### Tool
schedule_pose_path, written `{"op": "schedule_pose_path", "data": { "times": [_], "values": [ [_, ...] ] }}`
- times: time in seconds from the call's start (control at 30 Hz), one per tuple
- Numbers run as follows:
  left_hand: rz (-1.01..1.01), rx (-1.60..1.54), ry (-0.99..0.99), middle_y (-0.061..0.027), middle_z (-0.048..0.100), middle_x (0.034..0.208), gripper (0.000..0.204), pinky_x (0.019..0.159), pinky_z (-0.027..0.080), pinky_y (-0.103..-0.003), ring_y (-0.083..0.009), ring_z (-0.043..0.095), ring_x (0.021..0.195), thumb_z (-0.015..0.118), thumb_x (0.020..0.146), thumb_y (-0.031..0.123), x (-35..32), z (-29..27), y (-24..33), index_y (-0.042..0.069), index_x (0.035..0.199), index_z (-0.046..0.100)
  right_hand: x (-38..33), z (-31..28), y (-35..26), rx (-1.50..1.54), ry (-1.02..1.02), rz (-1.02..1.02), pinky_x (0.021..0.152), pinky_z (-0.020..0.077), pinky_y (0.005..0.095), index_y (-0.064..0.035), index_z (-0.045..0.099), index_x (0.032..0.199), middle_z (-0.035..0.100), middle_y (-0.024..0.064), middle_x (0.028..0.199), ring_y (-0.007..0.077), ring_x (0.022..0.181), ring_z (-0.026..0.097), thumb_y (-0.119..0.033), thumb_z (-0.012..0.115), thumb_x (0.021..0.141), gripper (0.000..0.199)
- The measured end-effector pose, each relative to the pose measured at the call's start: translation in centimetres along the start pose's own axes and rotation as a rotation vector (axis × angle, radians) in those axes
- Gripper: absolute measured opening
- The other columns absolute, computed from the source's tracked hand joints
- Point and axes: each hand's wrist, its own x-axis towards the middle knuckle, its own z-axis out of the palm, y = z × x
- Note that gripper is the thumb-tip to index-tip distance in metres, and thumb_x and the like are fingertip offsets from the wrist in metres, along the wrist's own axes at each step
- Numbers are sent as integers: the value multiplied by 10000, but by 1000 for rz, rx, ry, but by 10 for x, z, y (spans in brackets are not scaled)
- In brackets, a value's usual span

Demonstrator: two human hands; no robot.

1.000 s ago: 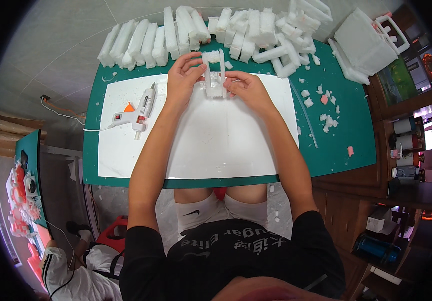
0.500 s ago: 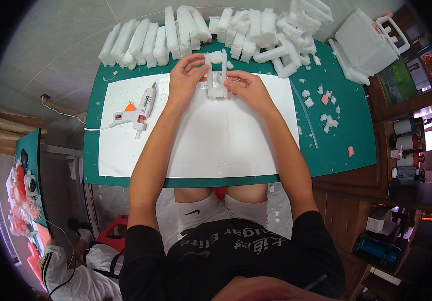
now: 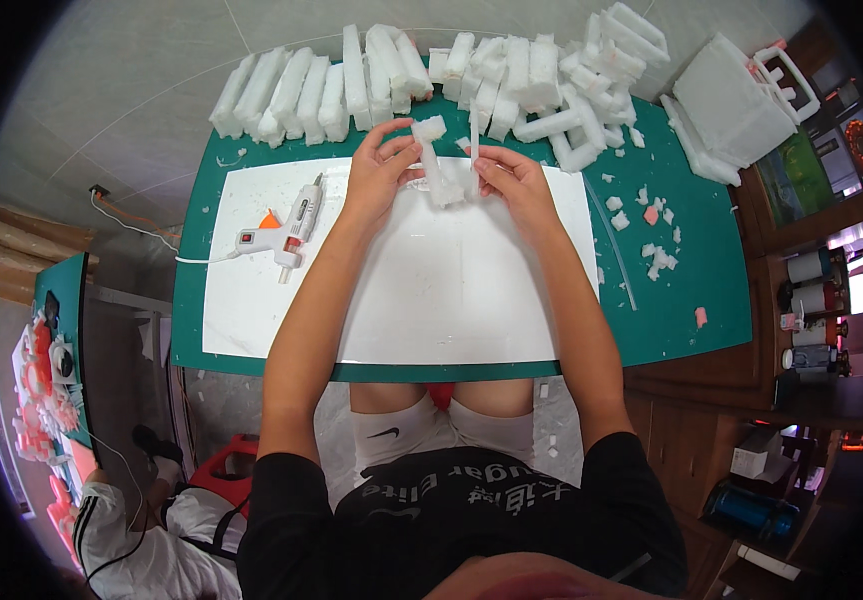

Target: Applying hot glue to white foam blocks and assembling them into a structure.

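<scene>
My left hand is closed on the left side of a white foam frame, held above the white board. The frame has a thick block at its far end and another foam part at its near end. My right hand pinches a thin white foam strip that stands along the frame's right side. A gap shows between strip and frame at the far end; whether they touch at the near end I cannot tell. A white hot glue gun lies on the board to the left of my left forearm.
Foam bars stand in a row along the table's far edge, beside piled foam frames. Foam scraps and a clear glue stick lie on the green mat. A white foam box stands far right. Another person is at lower left.
The foam frame has turned and tilted in my hands. The right-hand strip now stands farther from the frame's left side, and my right hand has moved slightly right.
</scene>
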Motion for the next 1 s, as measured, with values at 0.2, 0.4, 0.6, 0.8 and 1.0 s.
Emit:
{"op": "schedule_pose_path", "data": {
  "times": [0.2,0.4,0.6,0.8,1.0],
  "values": [
    [-95,-93,-37,-166,629,1128,435,799,554,-316,-204,644,939,594,902,26,5,-9,-9,32,1308,437,4,-1,4,-61,101,8,692,474,233,36,647,1096,666,54,908,76,781,581,-193,682,853,336],
    [-136,-122,-82,-208,618,1149,476,837,552,-342,-224,647,961,566,912,8,2,-2,-8,30,1356,397,-1,-11,14,-1093,168,-30,658,472,278,16,681,1025,672,88,853,150,705,579,-207,700,831,297],
    [-220,-71,-143,-197,596,1176,505,934,510,-344,-223,615,1039,557,914,21,-3,8,-10,19,1383,367,2,-7,6,-978,272,-230,661,465,285,3,656,1072,669,99,932,163,795,600,-235,653,871,311],
    [-240,-72,-231,-195,636,1121,451,831,557,-318,-201,658,952,559,916,8,-10,15,-12,30,1348,428,1,1,-2,-96,31,-31,702,443,240,-10,496,1276,657,45,932,109,862,607,-246,641,897,469],
    [-280,14,-242,-153,636,1055,409,797,563,-305,-185,662,927,551,940,78,-9,13,-12,35,1334,452,3,-2,2,-131,6,-46,692,439,230,9,480,1279,654,49,933,98,852,606,-205,640,887,475]
  ]
}}
